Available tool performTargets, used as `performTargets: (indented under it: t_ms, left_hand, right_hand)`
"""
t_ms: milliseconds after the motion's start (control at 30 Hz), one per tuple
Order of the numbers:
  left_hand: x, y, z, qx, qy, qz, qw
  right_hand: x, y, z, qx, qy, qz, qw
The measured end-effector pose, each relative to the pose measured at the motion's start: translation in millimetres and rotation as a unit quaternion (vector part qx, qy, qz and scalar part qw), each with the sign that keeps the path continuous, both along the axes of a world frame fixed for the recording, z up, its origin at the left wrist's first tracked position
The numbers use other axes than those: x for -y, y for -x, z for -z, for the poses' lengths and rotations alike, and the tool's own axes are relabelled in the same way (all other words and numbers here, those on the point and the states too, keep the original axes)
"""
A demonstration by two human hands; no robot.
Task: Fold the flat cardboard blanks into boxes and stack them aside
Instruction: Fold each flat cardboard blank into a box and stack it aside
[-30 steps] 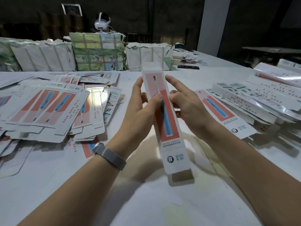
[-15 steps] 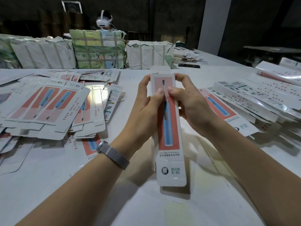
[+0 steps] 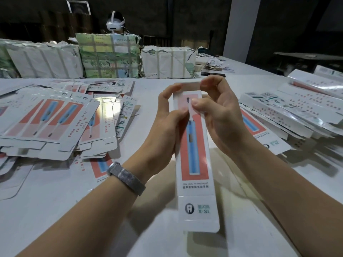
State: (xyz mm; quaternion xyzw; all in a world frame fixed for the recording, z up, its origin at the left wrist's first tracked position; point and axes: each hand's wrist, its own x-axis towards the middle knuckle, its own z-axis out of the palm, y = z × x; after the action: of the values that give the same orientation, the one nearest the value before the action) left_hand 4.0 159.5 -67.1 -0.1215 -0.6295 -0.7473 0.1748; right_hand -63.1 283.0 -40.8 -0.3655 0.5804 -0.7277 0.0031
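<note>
The long box is held above the table at the centre of the view, its printed face turned up and its far end raised toward 12 o'clock. Compared with a second ago, it has been swung from a slanted line to nearly straight along the 6-to-12 axis, and both hands have been moved up to its far end. The left hand is wrapped round the box's left edge, thumb pressed on the printed face and fingers curled behind. The right hand grips the right edge, its thumb pressed on the face beside the left thumb, while its forefinger is now curled over the end flap, which was standing straight before and is now being bent down. A mesh wristband is worn on the left wrist.

At 9 o'clock a spread heap of flat blanks is laid on the white table. At 3 o'clock a pile of folded boxes is stacked. At 11 to 12 o'clock, wrapped bundles are lined along the far edge of the table, and behind them a person wearing a white headset is partly seen. The room beyond is dark, with a pale pillar at 1 o'clock.
</note>
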Motion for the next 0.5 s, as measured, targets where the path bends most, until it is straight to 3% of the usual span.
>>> performTargets:
  t_ms: [167,333,500]
  left_hand:
    - [1.1,-1.8,-2.0,0.013,0.018,-0.01,1.0]
    - [1.0,-5.4,-0.2,0.01,0.118,-0.005,0.993]
    - [-0.3,-6.3,-3.0,0.008,0.131,-0.02,0.991]
  right_hand:
    - [-0.6,1.3,-2.6,0.024,-0.013,0.003,1.0]
    - [-2.5,2.6,-8.6,0.08,-0.046,0.0,0.996]
    - [-1.7,3.2,-5.0,0.052,-0.086,0.003,0.995]
